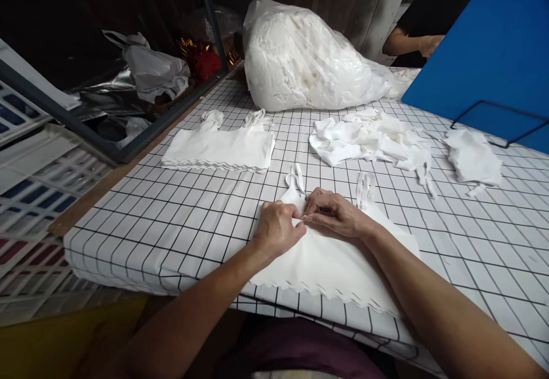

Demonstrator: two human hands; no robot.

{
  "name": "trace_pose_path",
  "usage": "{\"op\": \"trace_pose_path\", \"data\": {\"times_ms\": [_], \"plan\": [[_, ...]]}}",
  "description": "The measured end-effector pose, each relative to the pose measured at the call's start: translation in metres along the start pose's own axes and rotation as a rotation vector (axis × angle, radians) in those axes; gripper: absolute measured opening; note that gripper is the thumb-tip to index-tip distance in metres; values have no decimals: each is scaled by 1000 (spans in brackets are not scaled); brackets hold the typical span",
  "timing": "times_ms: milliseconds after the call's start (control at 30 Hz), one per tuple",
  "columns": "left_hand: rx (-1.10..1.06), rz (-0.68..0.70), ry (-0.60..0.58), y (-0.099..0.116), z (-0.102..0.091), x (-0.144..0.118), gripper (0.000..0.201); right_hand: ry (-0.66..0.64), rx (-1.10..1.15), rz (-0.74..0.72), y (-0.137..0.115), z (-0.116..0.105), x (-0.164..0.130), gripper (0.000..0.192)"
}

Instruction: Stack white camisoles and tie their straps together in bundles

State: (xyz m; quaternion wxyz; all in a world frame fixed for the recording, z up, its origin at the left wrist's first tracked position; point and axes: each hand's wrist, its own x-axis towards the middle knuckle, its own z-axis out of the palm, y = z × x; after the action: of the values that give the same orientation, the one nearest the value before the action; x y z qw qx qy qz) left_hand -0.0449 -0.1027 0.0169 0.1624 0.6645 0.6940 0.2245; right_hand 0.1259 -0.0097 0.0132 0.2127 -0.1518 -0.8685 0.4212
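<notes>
I am in a small garment workshop. My checked worktable [171, 219] holds a folded stack of white tops [218, 149], with a bulging bag of white fabric [300, 59] behind.

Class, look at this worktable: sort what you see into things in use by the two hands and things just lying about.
In use:
- left hand and right hand, pinching together
- white garment flat beneath them

Lying about:
- folded stack
- loose white pile
- small white piece
- clear bag of white fabric
- blue board
</notes>
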Motion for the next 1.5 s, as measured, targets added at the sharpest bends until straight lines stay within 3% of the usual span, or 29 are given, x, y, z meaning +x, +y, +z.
{"op": "trace_pose_path", "data": {"times_ms": [867, 1500], "plan": [[-12, 12, -3, -1, 0, 2, 5, 1, 24, -4, 5, 1, -1, 19], [-19, -2, -51, 0, -5, 4, 2, 3, -157, -55, 8, 0, -2, 10]]}}
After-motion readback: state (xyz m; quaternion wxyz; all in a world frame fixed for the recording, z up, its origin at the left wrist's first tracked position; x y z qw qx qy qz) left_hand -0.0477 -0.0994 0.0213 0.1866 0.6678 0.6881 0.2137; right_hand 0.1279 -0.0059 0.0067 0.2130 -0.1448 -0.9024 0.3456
